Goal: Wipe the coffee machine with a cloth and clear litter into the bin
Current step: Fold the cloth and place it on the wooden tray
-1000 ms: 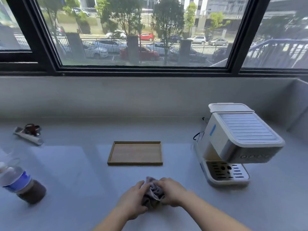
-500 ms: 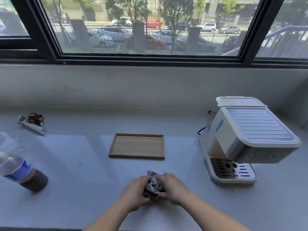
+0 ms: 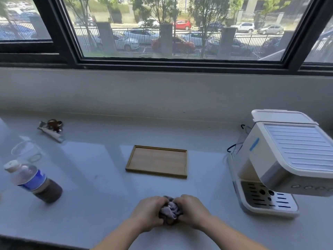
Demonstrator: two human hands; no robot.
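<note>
A crumpled grey-purple cloth [image 3: 170, 210] is bunched between my left hand [image 3: 148, 212] and my right hand [image 3: 193, 210], both closed on it just above the white counter near its front edge. The white coffee machine [image 3: 286, 159] stands to the right of my hands, with its drip tray [image 3: 266, 197] facing me. At the far left of the counter lies litter: a crumpled brown wrapper with a white stick packet [image 3: 52, 129]. No bin is in view.
A shallow wooden tray [image 3: 157, 175] lies at the counter's middle, beyond my hands. On the left stand a tilted cola bottle [image 3: 35, 181] and a clear plastic cup [image 3: 27, 153]. A grey wall and window run behind the counter [image 3: 90, 177].
Both hands stay closed on the cloth and knead it slightly. The camera has moved closer and shifted left, so the machine sits further right in view.
</note>
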